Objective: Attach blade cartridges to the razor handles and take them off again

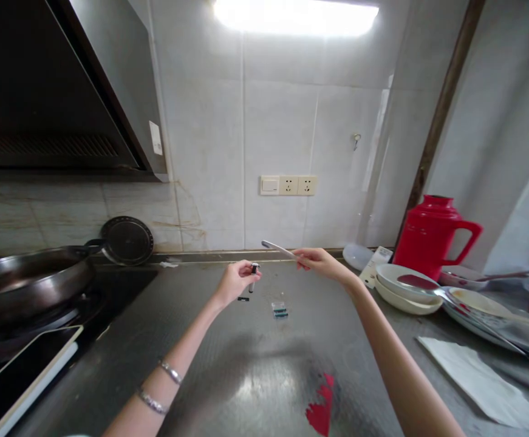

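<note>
Head view: the grey worktop (228,388) runs beneath everything, its smooth sheen offering little grip, so any light part dropped on it could skid or roll off. The pan (40,279) sits on the hob to the left, near enough that a part flicked hard that way might end up around it. The red flask (428,237) stands upright at the right, beside the stacked bowls (405,306); the right forearm reaches in just beside them, and a wide backward swing of the elbow could knock their rims.

The left hand (235,283) is closed in a fingertip pinch on a small dark piece (254,268) above the counter. So narrow a hold could slip if the piece twists. The right hand (316,262) grips a slim pale tool (282,249) near one end, its dark tip pointing towards the left hand; with so much length projecting, the tip could wander and nick a finger, if it is sharp, which I cannot tell. Below, the clear and teal pieces (279,313) and a tiny black strip (243,298) lie loose, where a brushing wrist could scatter them.
</note>
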{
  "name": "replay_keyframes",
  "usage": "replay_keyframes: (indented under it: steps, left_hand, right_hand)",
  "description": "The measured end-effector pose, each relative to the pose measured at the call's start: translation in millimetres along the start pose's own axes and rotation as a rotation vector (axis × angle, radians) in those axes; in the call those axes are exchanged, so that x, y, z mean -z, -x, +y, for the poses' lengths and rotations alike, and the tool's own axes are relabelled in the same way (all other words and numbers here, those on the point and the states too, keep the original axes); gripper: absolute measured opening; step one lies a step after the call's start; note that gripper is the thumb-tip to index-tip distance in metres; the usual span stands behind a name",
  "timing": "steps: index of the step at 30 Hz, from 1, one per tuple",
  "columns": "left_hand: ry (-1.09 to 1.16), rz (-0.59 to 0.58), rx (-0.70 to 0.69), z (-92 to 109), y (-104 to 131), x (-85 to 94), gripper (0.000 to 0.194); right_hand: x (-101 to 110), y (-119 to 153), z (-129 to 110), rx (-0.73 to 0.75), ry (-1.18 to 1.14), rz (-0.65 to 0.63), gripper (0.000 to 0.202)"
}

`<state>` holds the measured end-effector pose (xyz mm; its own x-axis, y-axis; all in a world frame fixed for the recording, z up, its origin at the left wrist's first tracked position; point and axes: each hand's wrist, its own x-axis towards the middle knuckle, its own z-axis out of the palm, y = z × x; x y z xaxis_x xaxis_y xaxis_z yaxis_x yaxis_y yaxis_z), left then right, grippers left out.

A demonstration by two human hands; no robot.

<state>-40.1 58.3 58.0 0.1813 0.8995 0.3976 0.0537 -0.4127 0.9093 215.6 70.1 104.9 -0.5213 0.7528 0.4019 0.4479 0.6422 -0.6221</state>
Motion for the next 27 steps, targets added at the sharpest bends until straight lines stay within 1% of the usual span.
replay_keyframes:
  steps: [4, 7, 10, 12, 15, 17, 22, 27]
  left_hand:
    - [0.019, 0.017, 0.019, 2.1, 2.4, -6.2, 0.020]
    - [0.020, 0.005, 0.033, 5.0, 5.3, -10.2, 0.019]
    - [0.002, -0.010, 0.040, 11.0, 8.3, -12.1, 0.017]
    - [-0.002, -0.005, 0.045, 16.6, 10.2, -12.4, 0.017]
    - [-0.008, -0.015, 0.049, 25.4, 12.7, -12.3, 0.016]
    - [-0.013, -0.020, 0.042, 30.4, 13.8, -11.9, 0.017]
    - [-0.073, -0.042, 0.035, 39.1, 15.4, -9.0, 0.015]
    - [-0.105, -0.078, 0.014, 44.4, 16.4, -5.9, 0.014]
  right_hand:
    - [8.6, 6.6, -8.3, -0.009, 0.010, -0.079, 0.045]
    - [7.8, 8.4, -17.8, -0.022, 0.005, -0.119, 0.047]
    - [5.3, 8.0, -23.2, -0.006, 0.002, -0.157, 0.043]
    - [5.1, 7.4, -22.3, -0.006, 0.036, -0.129, 0.041]
    - [7.3, 7.3, -19.3, -0.016, 0.106, -0.019, 0.040]
    - [9.0, 8.3, -20.6, -0.004, 0.112, 0.026, 0.040]
    - [8.4, 10.3, -31.5, 0.074, 0.081, -0.029, 0.039]
    - [6.7, 10.6, -33.7, 0.040, 0.077, 0.027, 0.038]
